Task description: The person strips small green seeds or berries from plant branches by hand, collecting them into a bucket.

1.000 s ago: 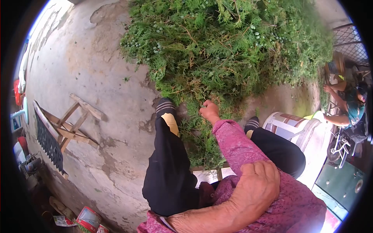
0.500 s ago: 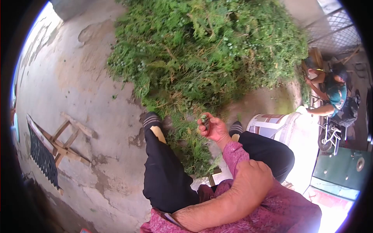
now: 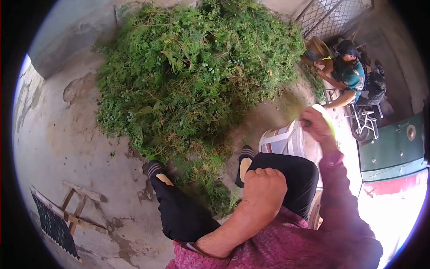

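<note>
My right hand (image 3: 317, 124) is over the rim of a white bucket (image 3: 299, 142) at my right, blurred by motion. Its fingers point down toward the opening, and I cannot make out whether anything is in them. My left hand (image 3: 264, 186) rests curled by my right knee, knuckles up; its fingertips and anything inside them are hidden. In front of my feet lies a large heap of green conifer branches (image 3: 192, 80), dotted with small pale green cones. Loose sprigs (image 3: 208, 175) spread between my shoes.
A small wooden folding stool (image 3: 80, 206) with dark webbing lies on the concrete floor (image 3: 107, 166) at left. Another person (image 3: 351, 76) sits at the far right beside the heap. Behind them are a metal lattice (image 3: 331, 18) and a green panel (image 3: 394, 145).
My right hand has swung right from in front of my knees to the bucket; the green cones it held are no longer discernible. My left hand has shifted left and up. The view has turned.
</note>
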Tool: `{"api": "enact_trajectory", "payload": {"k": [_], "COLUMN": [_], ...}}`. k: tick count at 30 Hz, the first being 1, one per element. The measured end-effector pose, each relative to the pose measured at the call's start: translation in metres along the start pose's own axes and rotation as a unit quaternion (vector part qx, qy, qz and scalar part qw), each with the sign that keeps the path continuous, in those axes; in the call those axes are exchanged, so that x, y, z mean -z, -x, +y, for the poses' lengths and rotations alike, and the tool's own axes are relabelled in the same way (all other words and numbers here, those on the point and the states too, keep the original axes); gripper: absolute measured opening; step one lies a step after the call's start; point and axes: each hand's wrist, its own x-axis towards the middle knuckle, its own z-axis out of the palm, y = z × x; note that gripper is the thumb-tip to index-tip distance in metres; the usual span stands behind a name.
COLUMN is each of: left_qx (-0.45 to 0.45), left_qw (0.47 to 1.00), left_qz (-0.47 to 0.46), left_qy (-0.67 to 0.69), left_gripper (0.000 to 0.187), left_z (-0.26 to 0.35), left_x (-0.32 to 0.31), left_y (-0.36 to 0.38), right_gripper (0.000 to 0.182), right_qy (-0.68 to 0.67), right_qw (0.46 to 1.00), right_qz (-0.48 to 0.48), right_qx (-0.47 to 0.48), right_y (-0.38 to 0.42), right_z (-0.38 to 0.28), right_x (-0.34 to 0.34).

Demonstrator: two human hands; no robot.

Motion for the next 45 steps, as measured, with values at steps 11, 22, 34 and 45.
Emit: {"api": "enact_trajectory", "payload": {"k": [11, 22, 34, 45], "left_qx": [0.010, 0.097, 0.080, 0.071], "left_qw": [0.997, 0.978, 0.981, 0.969], "left_qz": [-0.076, -0.186, -0.172, -0.237], "left_qy": [0.026, -0.013, -0.028, 0.000], "left_gripper": [0.011, 0.038, 0.033, 0.035], "left_z": [-0.003, -0.031, -0.021, -0.029], "left_x": [-0.009, 0.003, -0.009, 0.001], "left_y": [0.004, -0.001, -0.016, -0.027], "right_gripper": [0.029, 0.030, 0.016, 0.012], "right_qy": [0.346, 0.497, 0.192, 0.060], "right_qw": [0.919, 0.825, 0.869, 0.980], "right_qz": [-0.145, -0.246, -0.437, -0.128], "right_qx": [0.120, 0.108, -0.134, -0.137], "right_y": [-0.073, -0.152, -0.117, -0.173], "right_z": [0.121, 0.289, 0.293, 0.297], "right_x": [-0.085, -0.187, -0.196, -0.183]}}
